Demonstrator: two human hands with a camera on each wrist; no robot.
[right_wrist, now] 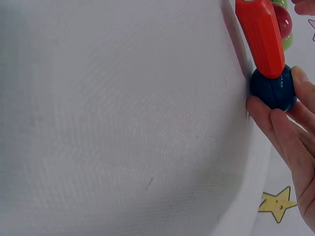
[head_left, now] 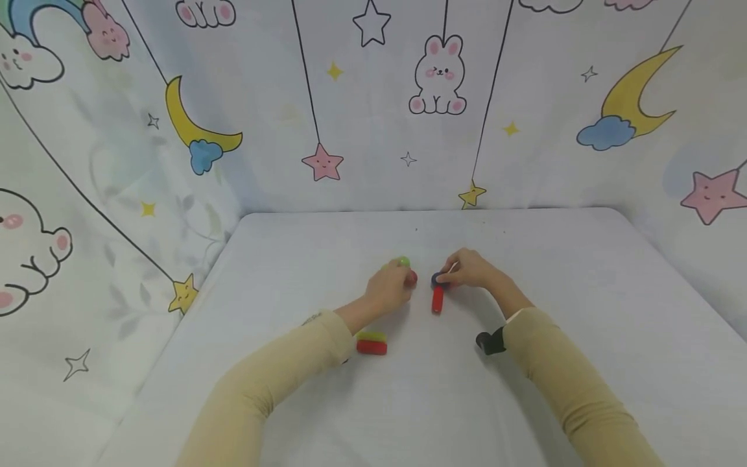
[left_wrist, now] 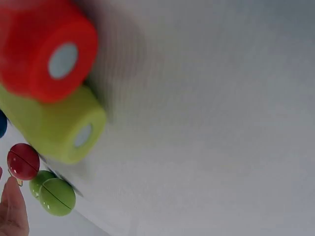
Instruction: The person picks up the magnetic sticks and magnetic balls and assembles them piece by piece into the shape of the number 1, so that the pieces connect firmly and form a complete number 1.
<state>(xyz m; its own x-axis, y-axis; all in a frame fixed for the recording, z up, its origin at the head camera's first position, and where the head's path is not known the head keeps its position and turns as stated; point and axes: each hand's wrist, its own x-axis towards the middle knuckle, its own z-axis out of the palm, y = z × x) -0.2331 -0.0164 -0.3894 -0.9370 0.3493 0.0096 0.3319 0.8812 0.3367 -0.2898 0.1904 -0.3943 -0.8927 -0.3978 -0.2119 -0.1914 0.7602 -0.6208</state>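
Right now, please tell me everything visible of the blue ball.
The blue ball is dark, round and glossy, perhaps plastic, with small bright reflections. The right hand's grip pinches it, right of the dark red ball; whether it rests on the white table, I cannot tell. One end of the red rod touches its near side.

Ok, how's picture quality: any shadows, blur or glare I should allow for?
Head: soft shadow beside the right sleeve; left wrist: the near red stick looks soft, slightly out of focus; right wrist: small glints on the blue ball.
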